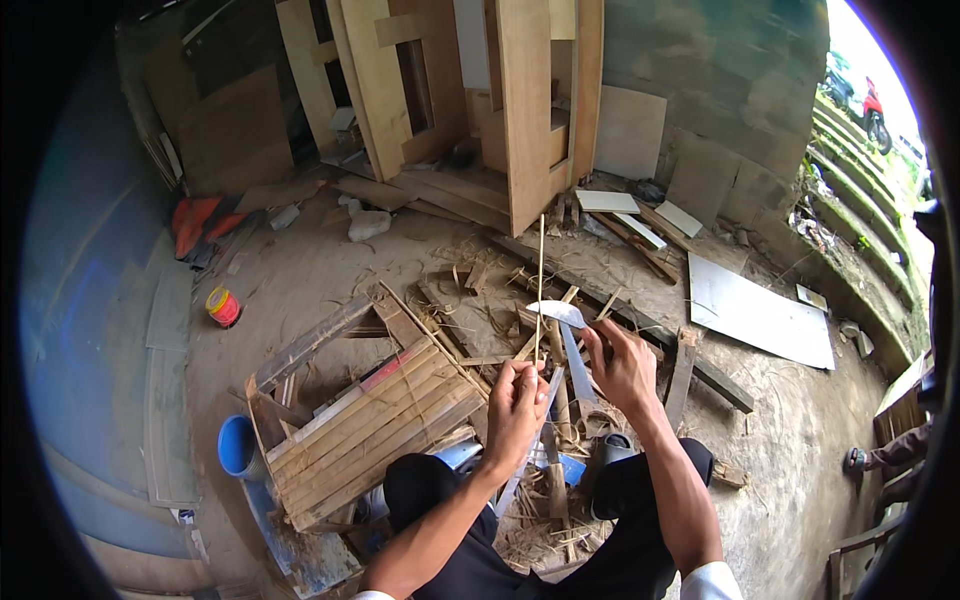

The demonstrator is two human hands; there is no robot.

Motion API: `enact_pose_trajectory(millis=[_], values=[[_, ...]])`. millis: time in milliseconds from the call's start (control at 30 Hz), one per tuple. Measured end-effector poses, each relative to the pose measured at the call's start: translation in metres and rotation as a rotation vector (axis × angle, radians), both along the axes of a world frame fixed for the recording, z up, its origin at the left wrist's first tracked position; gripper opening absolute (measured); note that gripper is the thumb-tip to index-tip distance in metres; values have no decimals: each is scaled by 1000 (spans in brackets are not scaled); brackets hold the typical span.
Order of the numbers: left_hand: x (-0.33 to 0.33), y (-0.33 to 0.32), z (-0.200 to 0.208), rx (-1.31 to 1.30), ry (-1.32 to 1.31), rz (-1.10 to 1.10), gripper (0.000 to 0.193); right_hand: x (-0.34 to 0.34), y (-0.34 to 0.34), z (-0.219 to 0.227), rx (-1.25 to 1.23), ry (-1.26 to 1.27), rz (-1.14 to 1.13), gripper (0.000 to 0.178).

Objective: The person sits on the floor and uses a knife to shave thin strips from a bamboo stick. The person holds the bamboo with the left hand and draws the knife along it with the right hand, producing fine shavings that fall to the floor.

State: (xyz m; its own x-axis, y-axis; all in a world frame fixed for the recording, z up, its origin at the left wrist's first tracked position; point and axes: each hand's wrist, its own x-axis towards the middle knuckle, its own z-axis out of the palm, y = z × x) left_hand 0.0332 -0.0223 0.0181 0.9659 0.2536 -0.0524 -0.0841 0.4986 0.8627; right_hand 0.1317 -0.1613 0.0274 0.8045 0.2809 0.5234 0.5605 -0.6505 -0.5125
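Observation:
My left hand [515, 408] is closed around the lower end of a thin bamboo strip [541, 262], which stands nearly upright. In my right hand [622, 368] is a knife with a broad curved blade [558, 313], its fingers wrapped round the handle. The blade's tip crosses the strip a little above my left hand; whether they touch I cannot tell. Between my knees, below the hands, lie a hand saw [577, 370] and a wooden-handled tool [556, 485] among shavings. To the left of my knees is a low slatted wooden bench [375, 430].
A blue bucket [237, 446] and a red-and-yellow can [223, 306] stand at the left. A long dark beam [640, 325] and loose offcuts litter the floor ahead. Wooden frames [528, 110] rise at the back. A white board [755, 312] lies right; another person's foot [856, 460] shows far right.

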Motion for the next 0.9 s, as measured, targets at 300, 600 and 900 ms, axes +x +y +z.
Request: enact_pose_trajectory(millis=[300,600,900], values=[[-32,-32,5,281,-218,-312,12,84,-70,-1,761,587,-427,44],[-2,55,10,-567,-177,-31,17,33,-29,8,805,621,74,41],[-1,49,10,-257,-260,-1,6,-29,21,15,44,216,380,27]])
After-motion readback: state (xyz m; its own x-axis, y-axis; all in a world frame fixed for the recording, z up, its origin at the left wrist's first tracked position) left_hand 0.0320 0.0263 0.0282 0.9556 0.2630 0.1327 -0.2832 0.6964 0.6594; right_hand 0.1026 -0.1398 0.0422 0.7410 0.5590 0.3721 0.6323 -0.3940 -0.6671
